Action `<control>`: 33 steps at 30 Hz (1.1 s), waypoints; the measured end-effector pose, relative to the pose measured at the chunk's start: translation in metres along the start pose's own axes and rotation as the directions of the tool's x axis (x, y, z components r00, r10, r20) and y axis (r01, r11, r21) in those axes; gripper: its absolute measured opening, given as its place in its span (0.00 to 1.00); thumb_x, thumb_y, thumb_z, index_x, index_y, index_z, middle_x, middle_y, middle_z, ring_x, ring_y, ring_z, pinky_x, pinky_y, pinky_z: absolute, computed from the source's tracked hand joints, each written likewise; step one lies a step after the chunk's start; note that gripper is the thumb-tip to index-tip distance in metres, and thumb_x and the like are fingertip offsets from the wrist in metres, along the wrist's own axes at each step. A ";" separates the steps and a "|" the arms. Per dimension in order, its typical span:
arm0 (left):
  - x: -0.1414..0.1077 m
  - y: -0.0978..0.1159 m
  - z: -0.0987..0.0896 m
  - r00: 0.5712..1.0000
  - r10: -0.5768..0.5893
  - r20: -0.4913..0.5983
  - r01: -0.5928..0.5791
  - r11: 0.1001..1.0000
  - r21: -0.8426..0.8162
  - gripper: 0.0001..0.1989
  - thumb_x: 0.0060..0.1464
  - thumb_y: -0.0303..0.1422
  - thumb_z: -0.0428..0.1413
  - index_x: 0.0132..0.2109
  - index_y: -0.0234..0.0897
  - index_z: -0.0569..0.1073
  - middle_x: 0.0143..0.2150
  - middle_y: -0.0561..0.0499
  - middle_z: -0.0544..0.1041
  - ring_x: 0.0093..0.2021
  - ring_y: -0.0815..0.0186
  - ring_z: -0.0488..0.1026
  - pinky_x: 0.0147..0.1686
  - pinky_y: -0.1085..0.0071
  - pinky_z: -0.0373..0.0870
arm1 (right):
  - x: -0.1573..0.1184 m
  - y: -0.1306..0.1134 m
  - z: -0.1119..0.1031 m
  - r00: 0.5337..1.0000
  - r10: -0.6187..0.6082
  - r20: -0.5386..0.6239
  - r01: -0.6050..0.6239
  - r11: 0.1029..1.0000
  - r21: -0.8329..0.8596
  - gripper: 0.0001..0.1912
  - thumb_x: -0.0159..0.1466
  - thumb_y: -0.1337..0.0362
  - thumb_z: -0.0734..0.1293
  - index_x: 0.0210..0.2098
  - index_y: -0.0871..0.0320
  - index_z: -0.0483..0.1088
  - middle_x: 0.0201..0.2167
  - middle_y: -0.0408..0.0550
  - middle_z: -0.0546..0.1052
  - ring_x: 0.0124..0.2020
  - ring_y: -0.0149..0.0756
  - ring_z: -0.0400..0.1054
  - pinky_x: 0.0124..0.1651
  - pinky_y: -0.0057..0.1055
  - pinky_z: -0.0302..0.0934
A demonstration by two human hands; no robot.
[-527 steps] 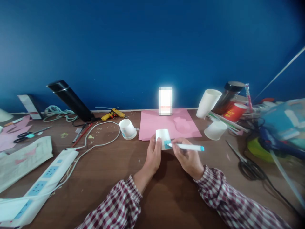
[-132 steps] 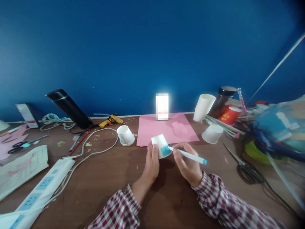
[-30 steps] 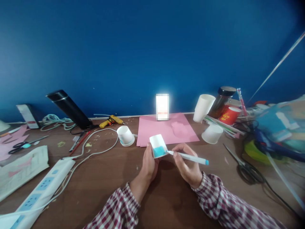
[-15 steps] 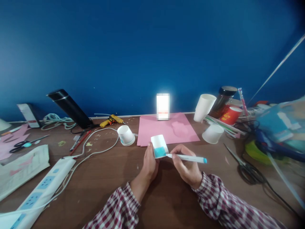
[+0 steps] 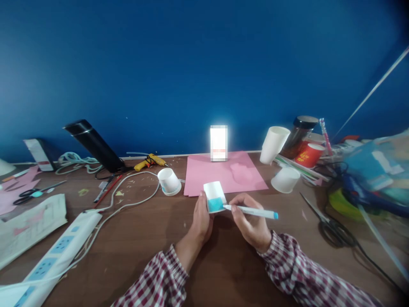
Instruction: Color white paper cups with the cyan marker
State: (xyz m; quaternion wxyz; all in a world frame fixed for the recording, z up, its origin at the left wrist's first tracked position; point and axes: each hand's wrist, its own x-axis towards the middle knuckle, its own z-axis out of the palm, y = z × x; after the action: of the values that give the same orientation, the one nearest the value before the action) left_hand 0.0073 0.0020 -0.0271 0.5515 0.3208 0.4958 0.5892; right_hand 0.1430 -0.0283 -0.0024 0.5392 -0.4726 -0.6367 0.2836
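Observation:
Near the middle of the table, my left hand (image 5: pixel 202 219) is closed around the left side of a white paper cup (image 5: pixel 214 190), which leans with a light blue patch near its lower end. Pinched in my right hand (image 5: pixel 251 224) is a white marker (image 5: pixel 258 212) with a blue end pointing right. Its tip is at the cup's lower right, by the blue patch. Behind the cup lies pink paper (image 5: pixel 204 172) with a lit phone (image 5: pixel 219 143) upright at its back edge. Another white cup (image 5: pixel 169 182) stands to the left.
Black scissors (image 5: pixel 335 232) and a white cup (image 5: pixel 285 179) are on the right, stacked cups (image 5: pixel 274 144) behind. To the left are a power strip (image 5: pixel 53 260), its cable, a yellow glue gun (image 5: pixel 150 162) and a black flask (image 5: pixel 92 145).
The held cup and both hands have shifted very slightly to the right. The marker still meets the cup's lower right.

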 end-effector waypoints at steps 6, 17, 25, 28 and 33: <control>0.002 -0.002 0.002 0.996 -0.082 0.036 0.086 0.987 -0.138 0.19 0.54 0.48 0.52 0.38 0.36 0.74 0.30 0.47 0.76 0.39 0.58 0.73 0.38 0.66 0.68 | 0.002 -0.002 -0.002 1.000 -0.004 0.023 0.004 1.000 -0.001 0.04 0.59 0.68 0.63 0.27 0.58 0.66 0.18 0.39 0.66 0.19 0.28 0.58 0.22 0.24 0.54; 0.003 -0.004 -0.003 0.994 -0.079 0.071 0.091 0.980 -0.177 0.15 0.52 0.43 0.55 0.39 0.36 0.75 0.32 0.46 0.78 0.45 0.53 0.72 0.43 0.62 0.68 | 0.002 -0.002 -0.001 1.000 -0.018 0.002 0.018 1.000 0.023 0.05 0.60 0.67 0.63 0.27 0.58 0.66 0.19 0.40 0.67 0.20 0.28 0.59 0.23 0.25 0.55; 0.000 0.011 0.005 0.962 -0.145 0.233 0.218 0.920 -0.326 0.19 0.55 0.45 0.52 0.41 0.33 0.75 0.38 0.45 0.78 0.43 0.58 0.73 0.44 0.64 0.69 | -0.001 -0.001 -0.001 0.986 -0.007 -0.169 0.029 0.991 0.133 0.07 0.65 0.61 0.61 0.34 0.57 0.66 0.23 0.42 0.69 0.24 0.30 0.64 0.27 0.26 0.61; 0.002 0.012 0.007 0.939 -0.170 0.299 0.277 0.890 -0.363 0.22 0.55 0.46 0.52 0.45 0.32 0.73 0.39 0.44 0.78 0.39 0.60 0.74 0.44 0.62 0.71 | 0.002 0.002 0.002 0.983 0.000 -0.183 0.008 0.999 0.040 0.06 0.65 0.61 0.62 0.38 0.57 0.67 0.27 0.43 0.71 0.27 0.31 0.65 0.30 0.27 0.62; 0.004 0.012 0.004 0.911 -0.188 0.366 0.332 0.861 -0.385 0.21 0.55 0.45 0.53 0.47 0.31 0.73 0.41 0.42 0.78 0.41 0.58 0.75 0.46 0.59 0.70 | 0.003 0.014 0.007 0.989 0.021 -0.144 -0.023 1.000 -0.011 0.10 0.64 0.62 0.63 0.45 0.56 0.68 0.36 0.48 0.74 0.34 0.35 0.68 0.35 0.30 0.65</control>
State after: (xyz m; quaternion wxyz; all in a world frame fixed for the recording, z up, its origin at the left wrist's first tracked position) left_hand 0.0066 0.0080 -0.0155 0.7567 0.2073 0.2946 0.5455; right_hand 0.1411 -0.0187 -0.0153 0.5777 -0.5024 -0.5926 0.2506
